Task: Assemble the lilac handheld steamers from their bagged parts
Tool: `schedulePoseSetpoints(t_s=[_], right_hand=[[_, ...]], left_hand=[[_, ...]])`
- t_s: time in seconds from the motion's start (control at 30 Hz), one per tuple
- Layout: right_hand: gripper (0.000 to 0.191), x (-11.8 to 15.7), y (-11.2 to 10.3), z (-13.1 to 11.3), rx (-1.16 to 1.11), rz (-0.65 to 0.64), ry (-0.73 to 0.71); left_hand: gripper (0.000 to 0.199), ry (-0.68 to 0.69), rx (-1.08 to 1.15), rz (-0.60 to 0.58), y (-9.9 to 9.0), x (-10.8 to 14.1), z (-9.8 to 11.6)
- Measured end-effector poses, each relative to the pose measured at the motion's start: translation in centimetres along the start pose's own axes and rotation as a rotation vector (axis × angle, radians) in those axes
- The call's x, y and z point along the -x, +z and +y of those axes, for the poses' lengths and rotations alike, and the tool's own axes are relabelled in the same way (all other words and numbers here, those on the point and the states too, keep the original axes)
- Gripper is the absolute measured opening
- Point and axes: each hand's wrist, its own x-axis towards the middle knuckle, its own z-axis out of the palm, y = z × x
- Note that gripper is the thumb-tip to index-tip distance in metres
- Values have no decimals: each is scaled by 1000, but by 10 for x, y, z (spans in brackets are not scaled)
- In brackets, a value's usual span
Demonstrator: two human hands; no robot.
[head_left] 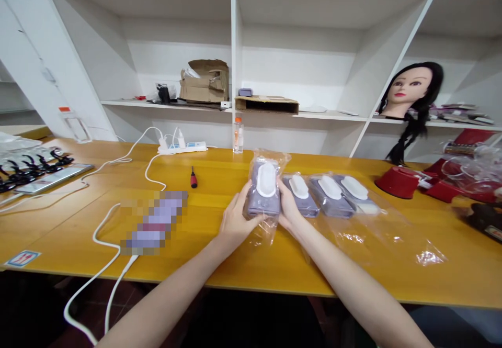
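Observation:
Between my two hands is a grey-purple box-shaped item with a white oval part on its face point(266, 178), wrapped in a clear plastic bag. My left hand point(237, 214) grips its left side, the thumb lying along the lower edge. On the opposite side, my right hand point(289, 204) is closed on it, its fingers partly hidden behind the item. Just to the right lie three similar bagged items in a row: a near one point(309, 208), a middle one point(339, 206) and a far one point(355, 187). Loose clear plastic point(392, 243) spreads toward the front.
A small red-and-black screwdriver point(193, 179), a blurred-out device point(157, 222) with a white cable, a power strip point(182, 148) and an orange-capped bottle point(238, 136) are on the table. Red parts point(396, 182) stand at right. A mannequin head point(410, 91) sits on the shelf.

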Motion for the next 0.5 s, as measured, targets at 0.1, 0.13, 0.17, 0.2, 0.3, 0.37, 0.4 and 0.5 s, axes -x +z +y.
schedulePoseSetpoints(t_s=[0.1,0.13,0.17,0.2,0.3,0.37,0.4,0.5], right_hand=[[21,6,5,7,56,-50,1],[21,8,6,9,82,-60,8],[22,9,6,10,106,-68,23],[22,10,6,11,125,-74,42],[24,12,5,12,152,-107,92],[23,12,4,11,152,-132,107],[22,12,4,11,146,-139,110],[18,11,5,11,103,-108,103]], left_hand=[[78,-71,38,57,-5,-4,3],[76,-88,42,61,-7,-6,2],[75,-91,38,67,-8,-7,1],[74,-77,21,78,-9,-8,0],[71,5,-105,103,-10,-10,-7],[69,36,-193,104,-9,-11,-11],[67,43,-219,101,-9,-11,-12],[65,28,-249,80,-10,-9,-13]])
